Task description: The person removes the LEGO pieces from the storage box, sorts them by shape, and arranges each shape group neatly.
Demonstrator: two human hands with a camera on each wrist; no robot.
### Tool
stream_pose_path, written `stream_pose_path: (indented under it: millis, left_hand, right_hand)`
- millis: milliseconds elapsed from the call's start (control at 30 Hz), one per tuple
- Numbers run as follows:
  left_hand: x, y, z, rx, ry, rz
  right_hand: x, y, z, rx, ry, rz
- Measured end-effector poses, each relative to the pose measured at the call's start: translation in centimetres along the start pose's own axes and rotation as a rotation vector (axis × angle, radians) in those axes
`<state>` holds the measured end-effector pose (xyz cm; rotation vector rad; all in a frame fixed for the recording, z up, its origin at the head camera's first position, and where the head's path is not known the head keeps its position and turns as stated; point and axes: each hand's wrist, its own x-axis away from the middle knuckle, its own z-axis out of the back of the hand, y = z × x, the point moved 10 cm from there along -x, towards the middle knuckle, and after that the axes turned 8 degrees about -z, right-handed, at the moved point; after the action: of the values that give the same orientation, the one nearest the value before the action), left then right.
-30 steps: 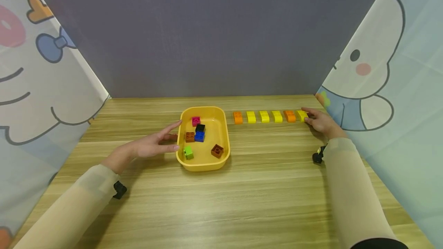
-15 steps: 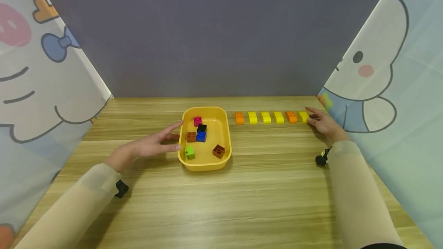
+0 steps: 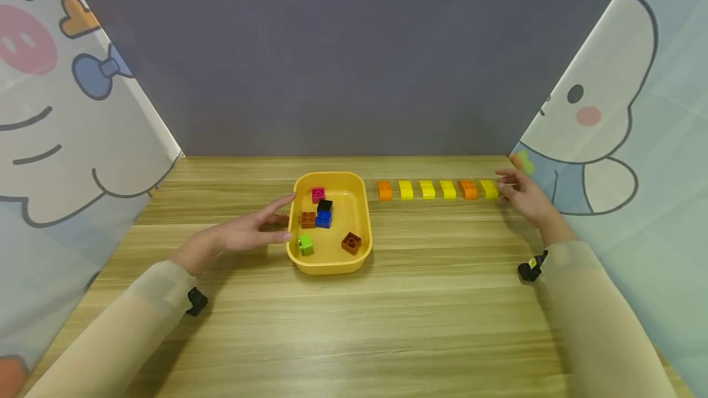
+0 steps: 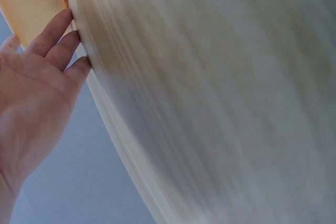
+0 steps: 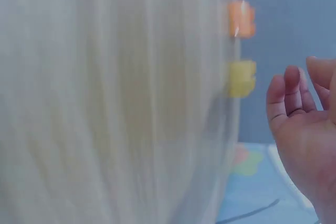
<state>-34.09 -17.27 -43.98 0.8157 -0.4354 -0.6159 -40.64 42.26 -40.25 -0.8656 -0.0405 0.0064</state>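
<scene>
I see the yellow tray, a rounded smooth plastic rectangle, sitting mid-table with my left hand flat against its left wall, fingers straight and loosely spread, gripping nothing; the left wrist view shows the fingertips touching the tray's side. Inside the tray are loose studded blocks: a pink block at the far end, a black block on a blue block, an orange-brown block beside them, a green block and a brown block near the front. Right of the tray is a row of six glossy blocks on the wood-grain table, orange and yellow, spaced apart. My right hand is just beside the last yellow block, fingers relaxed and apart, not on it. Cartoon-print curtains hang on both sides, with a grey wall behind. Nothing blocks either hand.
</scene>
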Motion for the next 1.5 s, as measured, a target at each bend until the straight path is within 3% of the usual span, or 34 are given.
stream_pose_path:
  millis: [167,400,767,1133,1500]
  left_hand:
    - [0.0,0.0,0.0,0.002,0.002,0.009]
    - [-0.1,-0.2,0.0,-0.011,0.001,0.013]
    - [0.1,-0.2,0.0,0.004,0.001,0.024]
    - [0.2,-0.2,0.0,0.017,0.007,0.024]
    - [0.0,-0.1,0.0,0.019,0.005,0.018]
  right_hand:
    - [1.4,-3.4,-0.9,-0.070,0.024,0.093]
    - [3.3,-7.7,-4.9,-0.160,-0.083,0.157]
    - [4.1,-13.9,-13.2,-0.133,-0.257,0.210]
    - [4.4,-22.4,-19.9,-0.144,-0.349,0.365]
    - [5.3,-28.3,-26.2,-0.048,-0.421,0.540]
